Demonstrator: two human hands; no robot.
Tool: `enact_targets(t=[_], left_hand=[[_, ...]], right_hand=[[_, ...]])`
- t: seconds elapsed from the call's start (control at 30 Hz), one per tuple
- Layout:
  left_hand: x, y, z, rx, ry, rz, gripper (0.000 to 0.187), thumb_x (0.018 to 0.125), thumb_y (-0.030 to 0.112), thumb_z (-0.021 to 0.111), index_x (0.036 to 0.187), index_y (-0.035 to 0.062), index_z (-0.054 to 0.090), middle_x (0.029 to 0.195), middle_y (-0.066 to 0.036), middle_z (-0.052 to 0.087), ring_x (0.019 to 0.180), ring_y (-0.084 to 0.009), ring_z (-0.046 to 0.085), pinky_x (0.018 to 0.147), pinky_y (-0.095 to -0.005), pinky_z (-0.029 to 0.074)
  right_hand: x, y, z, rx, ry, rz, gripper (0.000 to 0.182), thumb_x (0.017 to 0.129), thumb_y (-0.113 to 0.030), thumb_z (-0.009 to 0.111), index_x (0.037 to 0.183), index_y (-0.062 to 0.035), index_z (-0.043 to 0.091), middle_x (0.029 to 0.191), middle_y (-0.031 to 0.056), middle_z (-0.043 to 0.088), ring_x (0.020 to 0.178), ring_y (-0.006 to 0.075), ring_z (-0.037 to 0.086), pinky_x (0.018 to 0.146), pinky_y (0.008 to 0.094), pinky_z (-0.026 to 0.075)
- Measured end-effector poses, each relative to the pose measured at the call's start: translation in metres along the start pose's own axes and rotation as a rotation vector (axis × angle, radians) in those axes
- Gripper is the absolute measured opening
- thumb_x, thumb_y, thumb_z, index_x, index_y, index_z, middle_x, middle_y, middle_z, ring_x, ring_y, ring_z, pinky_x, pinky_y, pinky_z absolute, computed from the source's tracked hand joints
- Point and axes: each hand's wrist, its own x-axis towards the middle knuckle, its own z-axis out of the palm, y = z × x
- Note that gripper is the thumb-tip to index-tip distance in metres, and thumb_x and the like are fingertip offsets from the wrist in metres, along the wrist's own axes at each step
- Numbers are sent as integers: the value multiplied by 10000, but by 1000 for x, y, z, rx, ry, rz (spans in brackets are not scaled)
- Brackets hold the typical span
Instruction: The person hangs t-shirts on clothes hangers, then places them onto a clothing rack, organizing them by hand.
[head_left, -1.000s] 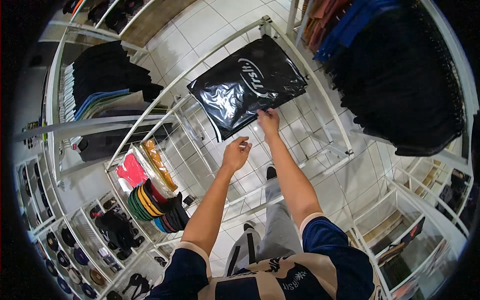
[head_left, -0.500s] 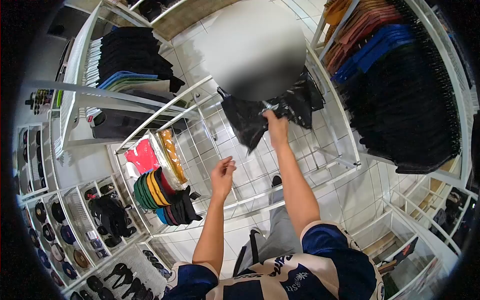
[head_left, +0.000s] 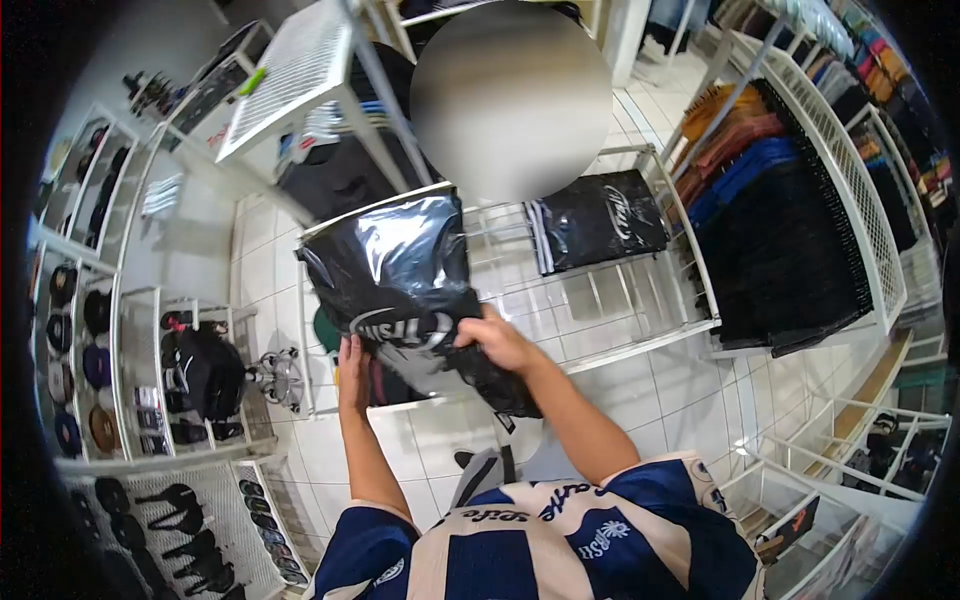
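Observation:
A black garment in clear shiny plastic [head_left: 400, 255], with pale lettering, hangs over the left part of the white wire table. My right hand [head_left: 495, 342] grips its right lower edge, fingers wrapped round the plastic. My left hand [head_left: 354, 370] is at its lower left edge, fingers upright and partly against the plastic. Another bagged black garment [head_left: 600, 222] lies flat on the right part of the table. Dark and green folded items show partly beneath the held bag.
The white wire table [head_left: 640, 335] stands ahead. Racks of hanging dark clothes [head_left: 780, 260] are at the right, a white rack [head_left: 290, 95] at the upper left. Caps [head_left: 102, 428] fill shelves at the left. A blurred disc covers the top centre.
The view has shifted. The black bagged garment is now at the left between both hands, hiding much of the folded stack. My left hand has come up to its edge.

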Motion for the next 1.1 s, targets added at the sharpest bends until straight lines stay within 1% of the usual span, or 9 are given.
enact_targets(t=[0.07,0.13,0.27,0.4,0.6,0.67,0.73,0.83,1.1], left_hand=[[-33,31,-38,-170,-131,56,588,1026,320,649,1495,30,446,1450,-77,549,1308,-204,532,1100,-350,407],[-70,67,-63,-183,-187,124,545,991,208,697,1462,23,492,1385,-68,592,1243,-193,570,1071,-343,438],[-126,104,-114,-35,-76,257,427,992,162,700,1377,18,586,1273,-36,662,1135,-150,605,1029,-308,452],[-165,118,-190,-35,75,322,401,994,217,715,1335,28,622,1229,-19,681,1100,-136,611,997,-302,468],[-208,125,-263,-190,286,330,349,1011,268,696,1259,26,659,1153,-4,691,1052,-111,612,944,-287,490],[-206,122,-291,-151,345,335,299,1024,269,680,1225,47,676,1095,30,677,994,-90,594,893,-273,488],[-198,113,-307,-142,352,283,405,1015,264,687,1337,27,623,1236,-26,675,1122,-140,605,998,-314,470],[-184,125,-339,-123,379,267,416,1019,307,683,1326,33,619,1217,2,657,1114,-123,579,993,-304,457],[-96,179,-448,20,399,261,315,1048,242,632,1276,25,622,1160,-4,644,1078,-121,564,969,-311,467]], right_hand=[[-12,5,31,-15,52,-36,213,885,-173,598,960,23,636,877,56,664,843,147,611,802,294,488],[-27,-14,72,-55,-55,-73,197,879,-130,592,1007,15,631,890,26,649,833,117,586,792,272,479],[-35,-1,157,77,31,-61,301,870,-61,600,1164,-4,624,958,-10,649,853,86,585,781,260,495],[-8,16,232,20,-103,-76,343,894,-72,663,1229,-23,610,977,-2,656,805,93,613,728,268,520],[40,26,326,-29,-308,-93,572,871,-61,671,1424,-23,529,1206,39,664,1023,145,638,925,288,509],[64,39,353,-70,-344,-123,628,866,-48,669,1469,-27,495,1232,37,652,1030,145,634,925,288,509],[84,46,363,-106,-359,-127,636,858,-39,657,1473,-25,495,1203,27,641,1030,134,617,905,271,504],[114,55,403,-178,-327,-70,554,845,-75,648,1384,6,547,1080,-1,611,942,118,555,860,250,458],[247,88,506,-89,-366,-36,585,827,-48,623,1401,24,536,1221,53,639,1086,166,587,1001,300,442]])
